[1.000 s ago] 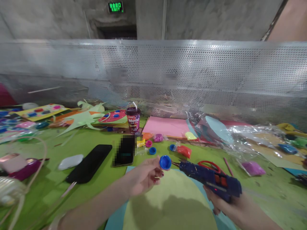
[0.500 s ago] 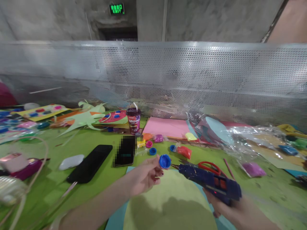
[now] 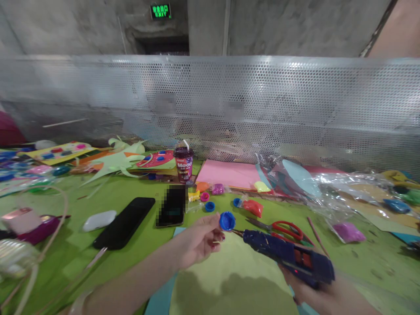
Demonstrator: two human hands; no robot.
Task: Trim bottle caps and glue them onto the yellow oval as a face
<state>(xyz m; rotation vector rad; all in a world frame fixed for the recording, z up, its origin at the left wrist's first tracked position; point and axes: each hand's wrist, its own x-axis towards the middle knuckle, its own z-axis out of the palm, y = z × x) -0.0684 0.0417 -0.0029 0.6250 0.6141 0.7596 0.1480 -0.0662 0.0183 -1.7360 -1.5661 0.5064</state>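
Between the fingertips of my left hand [image 3: 201, 243] is a blue bottle cap [image 3: 227, 221], its hollow side turned toward me. My right hand [image 3: 305, 282] grips a dark blue hot glue gun [image 3: 288, 256] by its handle, and a small red light glows on its body. The gun's nozzle points left, at the lower right rim of the cap; whether the two touch I cannot tell. Below both hands lies a pale yellow-green paper circle [image 3: 226, 280] on a light blue sheet [image 3: 160, 291], with the shadow of my hands across it.
Red-handled scissors [image 3: 287, 229] lie just behind the glue gun. Beyond the cap are loose blue caps [image 3: 209, 206] and a red clay packet [image 3: 253, 207]. Two phones [image 3: 124, 223] and a white case [image 3: 99, 220] sit left. A drink cup [image 3: 184, 164] stands near the perforated metal barrier [image 3: 278, 105].
The glue gun has dipped slightly, so its nozzle now sits at the cap's lower right edge. More of the scissors shows behind it. My left hand keeps its hold on the cap.
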